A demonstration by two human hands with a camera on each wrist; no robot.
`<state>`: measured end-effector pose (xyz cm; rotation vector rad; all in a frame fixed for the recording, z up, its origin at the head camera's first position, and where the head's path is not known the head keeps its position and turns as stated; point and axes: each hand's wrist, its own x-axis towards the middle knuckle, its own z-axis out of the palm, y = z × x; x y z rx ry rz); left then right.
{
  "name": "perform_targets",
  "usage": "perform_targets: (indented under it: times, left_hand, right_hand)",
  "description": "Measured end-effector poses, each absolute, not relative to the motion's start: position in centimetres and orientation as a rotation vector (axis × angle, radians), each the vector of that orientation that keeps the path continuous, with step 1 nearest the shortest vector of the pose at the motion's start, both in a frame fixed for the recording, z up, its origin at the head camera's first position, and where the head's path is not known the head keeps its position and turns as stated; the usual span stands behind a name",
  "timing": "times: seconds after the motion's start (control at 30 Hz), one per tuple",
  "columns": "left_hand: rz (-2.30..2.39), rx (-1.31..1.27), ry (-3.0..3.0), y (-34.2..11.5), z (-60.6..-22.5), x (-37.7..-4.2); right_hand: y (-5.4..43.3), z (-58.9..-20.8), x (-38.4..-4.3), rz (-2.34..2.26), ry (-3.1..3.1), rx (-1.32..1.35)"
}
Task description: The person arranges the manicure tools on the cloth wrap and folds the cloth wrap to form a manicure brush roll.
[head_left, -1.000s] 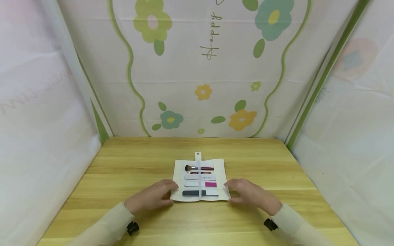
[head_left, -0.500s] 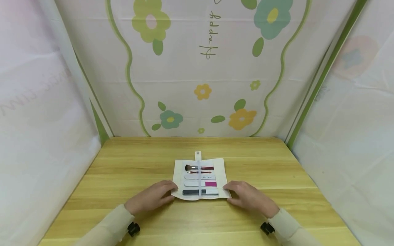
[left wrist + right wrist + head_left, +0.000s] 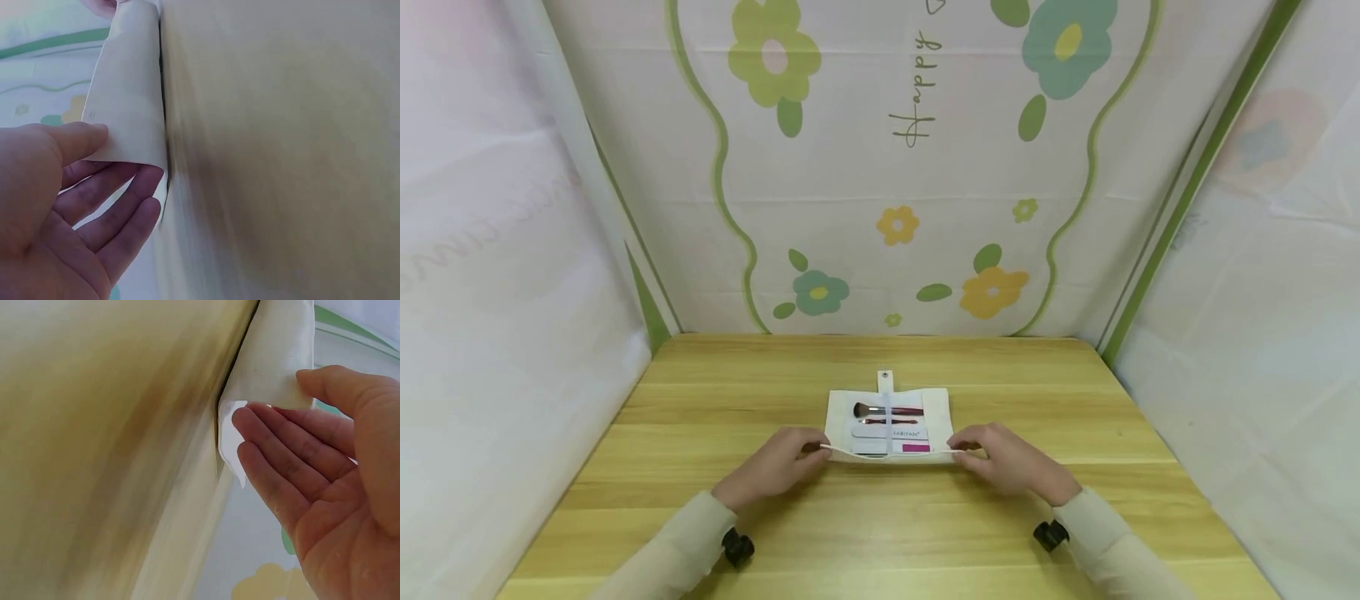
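Observation:
A cream fabric roll-up pouch lies unfolded on the table, its near edge lifted and bent up. My left hand pinches the near left corner between thumb and fingers; in the left wrist view the thumb presses the pouch's outer side. At the near right corner my right hand pinches the same edge, thumb on the outside in the right wrist view. Under a clear strap inside sit a makeup brush, a thin red tool, a white nail file and a pink-ended piece. The raised edge hides the dark file.
A strap with a snap sticks out from the pouch's far edge. The wooden table stretches around it. Flower-printed fabric hangs behind, with white cloth walls at both sides. Black wrist cameras sit on both wrists.
Both hands have lifted the pouch's near edge up and away from me, bending it over. The dark file at the front is now covered.

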<state>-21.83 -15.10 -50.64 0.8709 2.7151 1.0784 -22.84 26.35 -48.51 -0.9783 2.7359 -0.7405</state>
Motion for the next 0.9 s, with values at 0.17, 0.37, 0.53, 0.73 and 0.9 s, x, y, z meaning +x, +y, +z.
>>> perform_targets:
  times: [0.17,0.37,0.53,0.73,0.9]
  left_hand:
    - [1.193,0.785,2.655,-15.2,-50.7,-22.5]
    - [1.245,0.682,2.662,-14.7,-50.7,-23.3]
    - [1.252,0.596,2.674,-14.1,-50.6,-24.0]
    - [1.284,0.471,2.61,-13.8,-50.3,-24.6]
    - [1.327,0.394,2.558,-13.7,-49.9,-24.9]
  right_hand:
    - [26.5,-48.6,-23.9,-0.816,2.727,-0.924]
    - [26.1,-48.9,-24.8,-0.884,2.796,-0.923]
    - [25.3,-48.7,-24.8,-0.76,2.987,-1.099]
    - [24.3,-48.0,-23.9,-0.497,3.138,-1.556]
    - [24.1,-48.5,-23.7,-0.387,3.073,-1.605]
